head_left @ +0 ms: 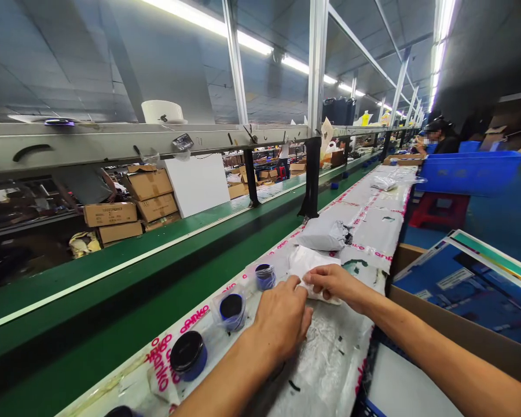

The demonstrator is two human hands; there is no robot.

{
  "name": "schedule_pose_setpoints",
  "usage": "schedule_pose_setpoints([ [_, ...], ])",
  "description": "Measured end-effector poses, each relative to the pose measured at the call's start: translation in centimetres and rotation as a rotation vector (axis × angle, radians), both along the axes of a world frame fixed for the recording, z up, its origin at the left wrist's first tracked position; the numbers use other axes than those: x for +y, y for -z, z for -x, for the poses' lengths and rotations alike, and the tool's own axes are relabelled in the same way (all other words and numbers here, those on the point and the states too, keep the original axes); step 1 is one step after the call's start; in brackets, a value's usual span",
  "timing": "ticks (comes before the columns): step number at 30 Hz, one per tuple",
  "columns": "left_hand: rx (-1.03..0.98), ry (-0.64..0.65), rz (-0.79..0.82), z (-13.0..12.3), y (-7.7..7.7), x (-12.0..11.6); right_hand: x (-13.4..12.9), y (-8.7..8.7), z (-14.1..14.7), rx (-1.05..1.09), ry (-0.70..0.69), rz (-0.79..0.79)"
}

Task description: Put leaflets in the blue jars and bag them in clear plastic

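Both my hands meet at the near edge of a white soft packet on the plastic-covered worktop. My left hand has its fingers bent at the packet's near left corner; what they hold, if anything, is hidden. The thumb and fingers of my right hand pinch the packet's edge. Behind it lies a second, greyish-white packet. To the left stand a small blue cup in clear plastic, a black-topped round piece in plastic and a larger blue one with a black top.
A green conveyor runs along the left behind the worktop, with metal posts and a shelf above. At right are a cardboard box of printed sheets, a blue tub and a red stool. A person sits farther back.
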State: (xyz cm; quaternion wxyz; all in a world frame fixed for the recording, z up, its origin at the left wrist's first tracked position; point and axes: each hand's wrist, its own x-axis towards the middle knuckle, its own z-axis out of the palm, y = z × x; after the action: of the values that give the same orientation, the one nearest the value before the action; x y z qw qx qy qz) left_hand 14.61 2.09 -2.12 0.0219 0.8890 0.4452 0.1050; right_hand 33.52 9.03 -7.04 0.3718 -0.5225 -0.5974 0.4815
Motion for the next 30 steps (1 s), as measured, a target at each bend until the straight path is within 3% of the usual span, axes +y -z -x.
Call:
schedule_pose_setpoints([
  [8, 0.063, 0.003, 0.036, -1.3, 2.8, 2.4, -0.3, -0.3, -1.0, 0.316, -0.001, 0.058],
  [13, -0.043, 0.002, 0.065, -1.2, 3.0, 2.8, -2.4, -4.0, -2.3, 0.645, -0.042, -0.003],
  [16, -0.157, 0.007, 0.089, -0.3, 2.4, 1.9, -3.6, -6.2, -1.8, 0.650, -0.030, -0.117],
  [20, -0.443, -0.129, 0.108, 2.7, 0.4, -0.6, -4.5, -6.7, 2.1, 0.551, -0.088, -0.133],
  [22, -0.693, -0.211, 0.221, 4.6, -0.8, -1.8, -4.9, -6.3, 4.9, 0.529, -0.168, -0.078],
  [25, -1.059, -0.234, 0.452, 7.8, -2.3, -3.3, -5.7, -6.1, 9.3, 0.518, -0.342, 0.040],
  [27, -1.137, -0.255, 0.505, 10.1, -3.0, -4.1, -6.1, -6.1, 12.0, 0.517, -0.476, 0.119],
  [30, -1.094, -0.331, 0.462, 13.9, -3.4, -5.3, -6.1, -5.8, 15.7, 0.480, -0.580, 0.139],
])
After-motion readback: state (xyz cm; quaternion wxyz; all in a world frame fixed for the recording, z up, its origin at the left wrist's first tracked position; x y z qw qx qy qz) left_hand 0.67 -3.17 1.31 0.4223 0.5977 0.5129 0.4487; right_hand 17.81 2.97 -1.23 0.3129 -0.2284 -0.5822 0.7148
